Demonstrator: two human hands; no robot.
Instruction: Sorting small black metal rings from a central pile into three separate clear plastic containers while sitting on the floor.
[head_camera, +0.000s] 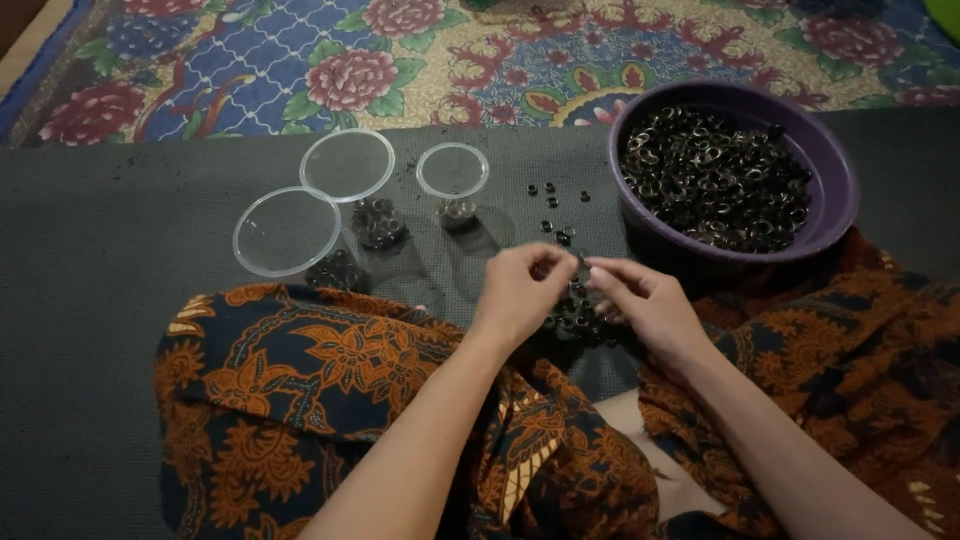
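My patterned cloth (330, 400) covers my legs. My left hand (520, 290) and right hand (645, 305) pinch one small ring (581, 262) together above a little ring pile (580, 318). The purple bowl (835, 215) sits far right.

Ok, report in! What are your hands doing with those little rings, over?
Left hand and right hand pinch small rings between them. Ring pile under them. Purple bowl beside. Nothing blocking.
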